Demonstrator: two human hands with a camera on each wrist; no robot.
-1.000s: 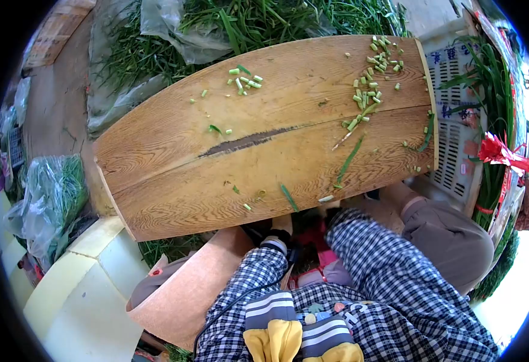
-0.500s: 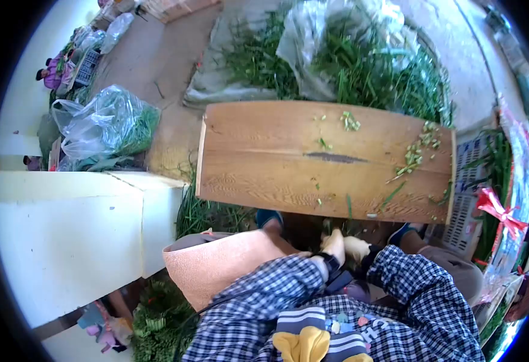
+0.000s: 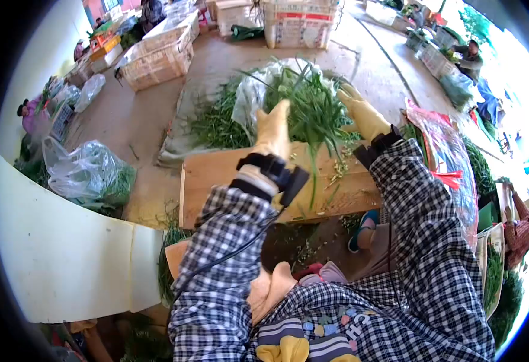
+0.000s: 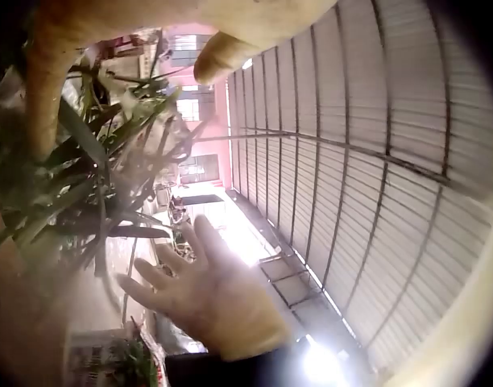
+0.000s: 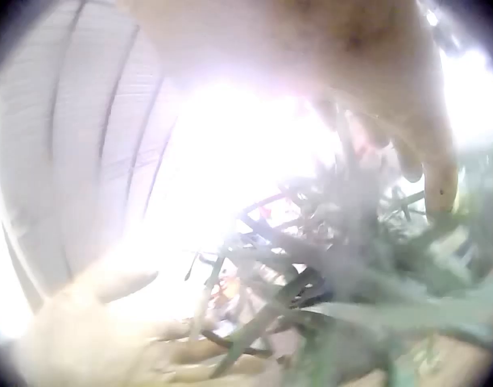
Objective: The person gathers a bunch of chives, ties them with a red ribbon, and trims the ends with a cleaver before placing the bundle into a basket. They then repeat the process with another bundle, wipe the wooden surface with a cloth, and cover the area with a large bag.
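Both arms reach forward over the wooden board point(image 3: 216, 181) to a heap of long-leaved greens point(image 3: 310, 102) at its far edge. My gloved left hand point(image 3: 272, 130) is at the left side of the greens, its thumb pointing up. On the other side is my gloved right hand point(image 3: 366, 116), palm toward the leaves. The left wrist view shows the right hand point(image 4: 218, 298) with fingers spread, and the left hand point(image 4: 150, 20) arched over leaves. In the blurred right wrist view, the right hand's fingers point(image 5: 440, 177) extend down beside the leaves. Some leaves droop onto the board.
Small cut stalk pieces point(image 3: 339, 172) lie on the board's right part. A clear plastic bag of greens point(image 3: 89, 172) sits to the left, behind a white panel point(image 3: 77, 241). Large crates point(image 3: 301, 24) stand farther back. A plastic-wrapped bundle point(image 3: 445, 163) is on the right.
Both hands have come up from below the board's near edge and reached out to the far greens. The head view has tipped upward. Leaves now hang over the board between the hands.
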